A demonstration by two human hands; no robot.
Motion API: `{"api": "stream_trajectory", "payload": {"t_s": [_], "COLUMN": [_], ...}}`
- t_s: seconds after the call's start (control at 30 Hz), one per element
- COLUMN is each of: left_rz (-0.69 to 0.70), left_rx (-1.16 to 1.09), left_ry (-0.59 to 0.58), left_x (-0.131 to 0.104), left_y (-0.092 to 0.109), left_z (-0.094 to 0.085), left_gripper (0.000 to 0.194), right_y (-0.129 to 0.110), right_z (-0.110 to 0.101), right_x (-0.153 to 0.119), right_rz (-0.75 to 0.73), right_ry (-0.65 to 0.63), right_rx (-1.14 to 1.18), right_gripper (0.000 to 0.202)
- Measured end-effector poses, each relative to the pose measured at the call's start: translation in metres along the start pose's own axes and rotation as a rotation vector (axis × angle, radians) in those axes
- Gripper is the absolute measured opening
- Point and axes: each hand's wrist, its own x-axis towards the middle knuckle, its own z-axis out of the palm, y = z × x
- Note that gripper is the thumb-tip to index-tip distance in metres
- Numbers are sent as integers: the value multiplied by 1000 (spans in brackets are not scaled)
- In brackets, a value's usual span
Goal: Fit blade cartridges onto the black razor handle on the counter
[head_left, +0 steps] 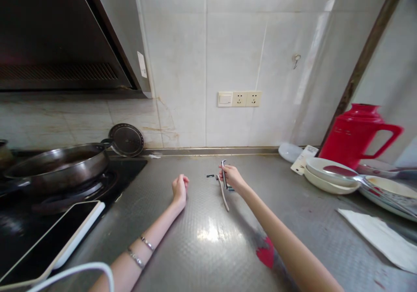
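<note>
My right hand (230,177) pinches a thin, dark and silver tool with a hooked top end (223,170), held nearly upright just above the counter. Beside it a beige, cord-like strip (223,193) lies lengthwise on the metal counter (208,257). Under the right hand shows a bit of something greenish, mostly covered. A small black flat piece (210,176) lies between my hands. My left hand (180,190) rests on the counter to the left, fingers curled into a loose fist, with nothing visible in it.
A steel pan (61,164) stands on the black stove at left, with a phone-like device (54,244) and white cable nearer me. On the right are a red jug (353,135), stacked bowls (329,183), a patterned plate (391,190) and white paper (379,235).
</note>
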Motion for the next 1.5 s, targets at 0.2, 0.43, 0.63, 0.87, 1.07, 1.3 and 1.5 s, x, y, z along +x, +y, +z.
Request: {"api": "stream_trajectory", "payload": {"t_s": [0.2,0.43,0.63,0.87,1.07,1.3,1.5], "left_rz": [-54,77,143,67,77,57,53], "left_rx": [5,122,-21,45,57,61,93], "left_ry": [-275,-769,-928,-721,-603,-601,-607], "left_x": [-1,-14,-23,-8,1,0,-3], "left_y": [20,15,2,12,25,26,25], "left_z": [20,47,59,50,43,44,43], "left_gripper": [16,36,43,39,31,30,28], "right_y": [-3,1,10,6,8,21,31], "right_z": [-21,-11,-4,-11,-18,-1,0], "right_x": [-12,-25,-32,-33,-45,-56,-55], "right_rz": [-261,-475,-531,-516,-490,-472,-475], "right_ry": [13,26,72,136,121,-35,-25], "right_rx": [-192,-318,-411,-502,-1271,-1572,-1608], "right_gripper": [22,28,29,38,34,41,36]}}
